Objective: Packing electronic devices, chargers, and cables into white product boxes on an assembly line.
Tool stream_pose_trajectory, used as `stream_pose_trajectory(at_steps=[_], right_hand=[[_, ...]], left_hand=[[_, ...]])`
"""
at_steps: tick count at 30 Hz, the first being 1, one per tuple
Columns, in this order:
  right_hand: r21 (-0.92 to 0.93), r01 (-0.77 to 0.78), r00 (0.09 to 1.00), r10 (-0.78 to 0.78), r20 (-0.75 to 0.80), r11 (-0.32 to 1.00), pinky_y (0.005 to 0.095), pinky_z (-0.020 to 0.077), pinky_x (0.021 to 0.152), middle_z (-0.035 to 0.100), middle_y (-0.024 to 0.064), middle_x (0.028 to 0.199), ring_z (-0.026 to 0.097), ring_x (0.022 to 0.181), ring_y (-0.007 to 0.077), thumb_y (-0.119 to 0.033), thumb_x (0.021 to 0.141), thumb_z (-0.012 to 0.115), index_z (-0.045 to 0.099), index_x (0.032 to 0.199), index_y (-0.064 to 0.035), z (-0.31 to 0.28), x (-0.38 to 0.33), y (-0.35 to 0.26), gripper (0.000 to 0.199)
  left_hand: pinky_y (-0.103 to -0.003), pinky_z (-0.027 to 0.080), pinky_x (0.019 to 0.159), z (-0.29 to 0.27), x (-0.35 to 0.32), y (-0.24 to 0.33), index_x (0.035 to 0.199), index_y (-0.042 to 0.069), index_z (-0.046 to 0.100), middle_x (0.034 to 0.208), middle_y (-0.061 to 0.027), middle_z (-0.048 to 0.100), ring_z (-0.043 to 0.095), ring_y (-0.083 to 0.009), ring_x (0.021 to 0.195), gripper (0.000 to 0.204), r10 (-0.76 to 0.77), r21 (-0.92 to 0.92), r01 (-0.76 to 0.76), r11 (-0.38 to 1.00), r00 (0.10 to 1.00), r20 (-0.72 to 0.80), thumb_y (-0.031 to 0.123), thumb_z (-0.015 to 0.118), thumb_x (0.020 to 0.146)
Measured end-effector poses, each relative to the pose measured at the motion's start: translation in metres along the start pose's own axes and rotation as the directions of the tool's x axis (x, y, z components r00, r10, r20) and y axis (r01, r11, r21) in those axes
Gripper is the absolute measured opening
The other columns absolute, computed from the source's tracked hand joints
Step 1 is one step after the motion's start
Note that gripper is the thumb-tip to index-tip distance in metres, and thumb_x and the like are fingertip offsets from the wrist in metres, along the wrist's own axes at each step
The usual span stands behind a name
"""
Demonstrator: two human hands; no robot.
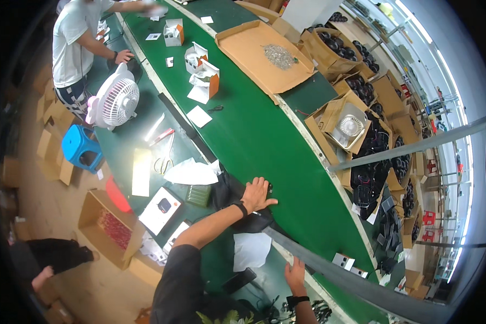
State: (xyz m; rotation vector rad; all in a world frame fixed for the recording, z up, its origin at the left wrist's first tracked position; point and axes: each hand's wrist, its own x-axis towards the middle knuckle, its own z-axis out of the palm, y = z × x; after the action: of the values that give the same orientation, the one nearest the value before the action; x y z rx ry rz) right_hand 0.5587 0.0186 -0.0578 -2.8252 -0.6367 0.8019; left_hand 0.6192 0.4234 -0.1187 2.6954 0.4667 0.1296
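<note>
Black bag (229, 197) on green conveyor belt (264, 135), at its near edge | left hand (257, 195) flat, fingers spread, pressing its right end | long axis runs left-right | right hand (295, 274) open on belt's rail, farther off

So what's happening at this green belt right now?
A person leans over a long green conveyor belt. The left hand lies flat, fingers spread, on a black bag-like item at the belt's near edge. The right hand rests on the edge of the belt lower down, holding nothing visible. Small white-and-orange open cartons sit further up the belt, where another person in a white shirt works beside a white desk fan.
</note>
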Motion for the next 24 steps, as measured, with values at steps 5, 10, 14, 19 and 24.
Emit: stream_pose_trajectory(at_steps=[5, 10, 14, 19, 24], right_hand=[[0.089, -0.119, 0.993, 0.116, 0.035, 0.989, 0.055, 0.0453, 0.115, 0.052, 0.0345, 0.149, 0.052, 0.137, 0.0511, -0.015, 0.099, 0.068, 0.052, 0.151, 0.0022, -0.014, -0.024, -0.029, 0.057], [0.128, 0.092, 0.963, -0.056, -0.262, 0.987, 0.0529, 0.046, 0.115, 0.066, 0.0302, 0.134, 0.06, 0.13, 0.0505, -0.015, 0.101, 0.069, 0.058, 0.147, 0.0028, 0.023, 0.017, -0.009, 0.051], [0.266, 0.186, 0.929, -0.082, -0.36, 0.946, 0.0501, 0.0474, 0.116, 0.062, 0.0294, 0.145, 0.06, 0.135, 0.0441, -0.027, 0.105, 0.068, 0.053, 0.154, 0.0003, 0.005, 0.06, -0.022, 0.058], [0.986, -0.163, 0.896, 0.417, 0.155, -0.017, 0.0471, 0.0548, 0.107, 0.068, 0.0138, 0.135, 0.065, 0.127, 0.0283, -0.051, 0.113, 0.056, 0.06, 0.149, -0.003, -0.057, 0.143, -0.069, 0.061], [0.99, -0.058, 0.981, 0.175, 0.08, -0.127, 0.0357, 0.059, 0.076, 0.074, 0.0081, 0.112, 0.07, 0.095, 0.0187, -0.053, 0.112, 0.057, 0.069, 0.136, -0.0014, -0.108, 0.208, -0.114, 0.058]], left_hand=[[-0.044, 0.057, 0.088, 0.006, -0.007, 0.039, 0.131, 0.003, 0.058, 0.123, -0.011, 0.057, 0.057, -0.0293, 0.12, 0.101, 0.066, 0.082, -0.084, 0.993, 0.979, 0.194, 0.081, 0.081, 0.071], [-0.041, 0.064, 0.083, 0.052, -0.009, 0.053, 0.108, -0.001, 0.073, 0.111, -0.0157, 0.067, 0.067, -0.0333, 0.106, 0.026, 0.191, 0.078, -0.206, 0.976, 0.968, 0.159, 0.004, 0.071, 0.082], [-0.042, 0.064, 0.084, 0.044, 0.004, 0.05, 0.109, -0.003, 0.074, 0.112, -0.0197, 0.07, 0.069, -0.0368, 0.104, 0.026, 0.365, 0.077, -0.415, 0.907, 0.863, 0.35, 0.003, 0.07, 0.083], [-0.046, 0.059, 0.083, 0.009, 0.036, 0.067, 0.094, 0.004, 0.08, 0.092, -0.0167, 0.073, 0.073, -0.0373, 0.089, 0.013, 0.043, -0.727, -0.071, 0.683, 0.997, -0.056, 0.009, 0.082, 0.081], [-0.045, 0.057, 0.09, -0.017, 0.026, 0.101, 0.116, 0.001, 0.073, 0.112, -0.0154, 0.068, 0.067, -0.0367, 0.108, 0.027, 0.302, -0.706, -0.34, 0.622, 0.935, -0.185, 0.01, 0.074, 0.091]])
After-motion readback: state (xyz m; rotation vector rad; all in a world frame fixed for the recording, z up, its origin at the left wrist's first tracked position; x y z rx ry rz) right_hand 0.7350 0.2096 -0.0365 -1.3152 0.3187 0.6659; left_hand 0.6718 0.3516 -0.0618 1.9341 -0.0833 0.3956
